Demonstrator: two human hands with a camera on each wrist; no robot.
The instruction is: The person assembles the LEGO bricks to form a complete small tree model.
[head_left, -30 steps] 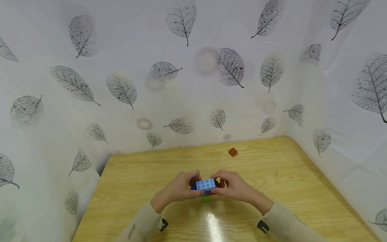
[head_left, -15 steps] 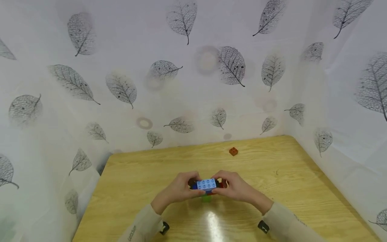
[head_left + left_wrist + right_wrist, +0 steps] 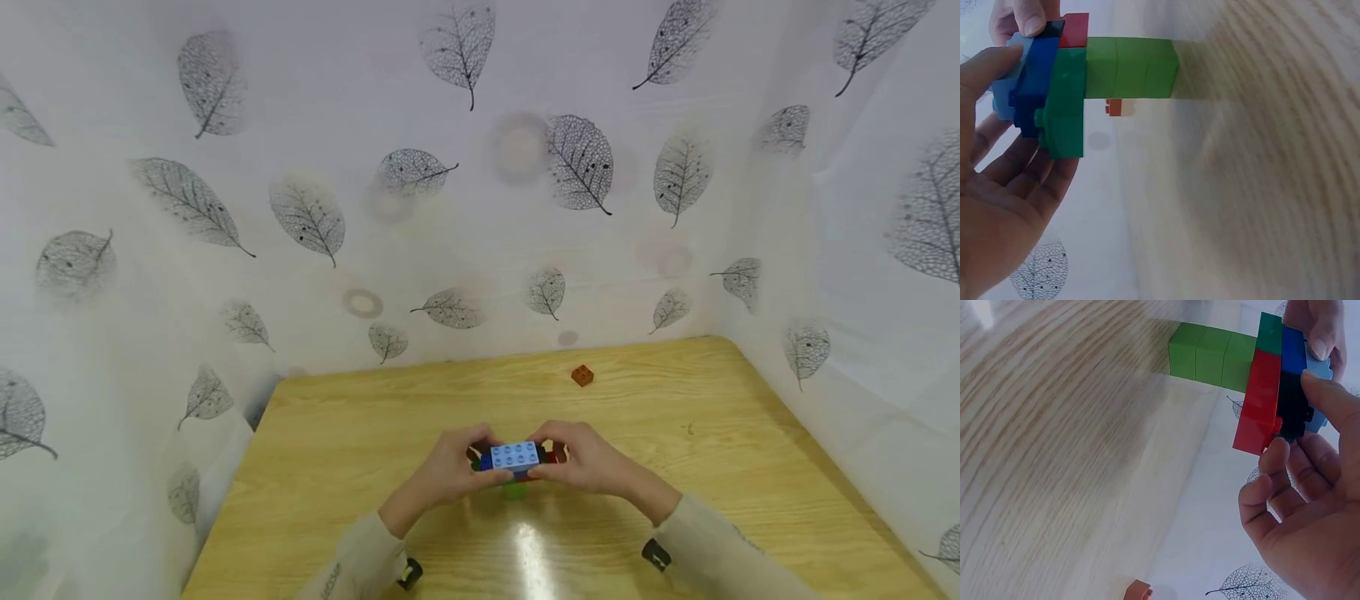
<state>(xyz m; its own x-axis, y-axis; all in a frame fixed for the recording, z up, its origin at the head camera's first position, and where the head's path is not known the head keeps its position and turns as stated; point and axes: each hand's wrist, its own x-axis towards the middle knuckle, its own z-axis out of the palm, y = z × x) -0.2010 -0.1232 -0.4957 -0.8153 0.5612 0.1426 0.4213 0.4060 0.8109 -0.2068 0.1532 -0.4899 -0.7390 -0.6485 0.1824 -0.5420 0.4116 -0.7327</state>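
A light blue brick with studs up tops a stack of toy building bricks on the table. My left hand pinches its left end, thumb in front and fingers behind; my right hand pinches the right end the same way. Under it lie a blue brick and a black brick, side by side. Below those come a green brick and a red brick. A column of light green bricks carries them all and stands upright on the table. Fingers partly hide the light blue brick.
An orange brick lies alone towards the back of the wooden table. White cloth with a leaf print hangs behind the table and along both sides.
Both hands keep their hold on the light blue brick, with hardly any movement. The head view has shifted slightly.
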